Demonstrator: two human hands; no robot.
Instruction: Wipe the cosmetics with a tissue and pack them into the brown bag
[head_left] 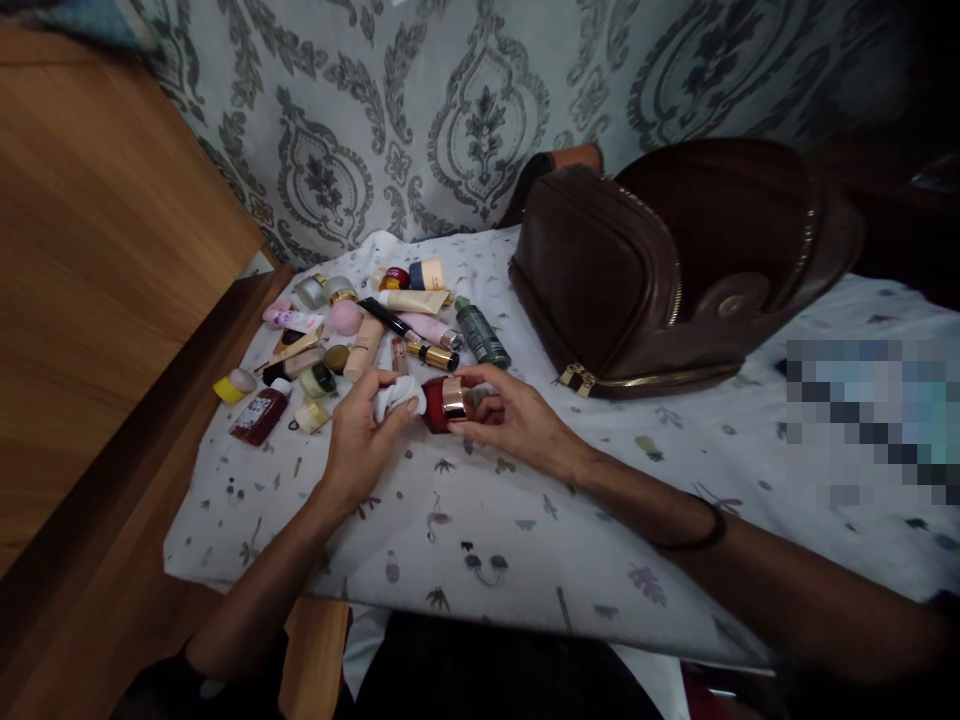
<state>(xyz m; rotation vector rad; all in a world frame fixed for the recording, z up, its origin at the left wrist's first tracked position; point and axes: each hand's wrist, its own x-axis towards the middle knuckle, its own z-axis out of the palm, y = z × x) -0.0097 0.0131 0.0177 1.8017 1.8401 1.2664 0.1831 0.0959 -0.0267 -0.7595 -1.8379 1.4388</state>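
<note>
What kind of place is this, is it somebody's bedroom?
Maybe, or another room at home: there's a printed sheet, cosmetics spread out on it, and a brown bag. I can't see enough to be sure.

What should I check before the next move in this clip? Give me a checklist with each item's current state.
1. White cloth secured: ok, pinched in the left hand.
2. Red jar held: ok, gripped in the right hand around its gold-coloured band.
3. Jar's closure seated: cannot tell, the right hand covers part of that end.
4. Cloth touching the jar: cannot tell, they meet in this view but contact isn't clear.
5. Room around the hands: not ok, the green bottle is close beyond the right hand.
6. Brown bag open: ok, its zipped top gapes.
</note>
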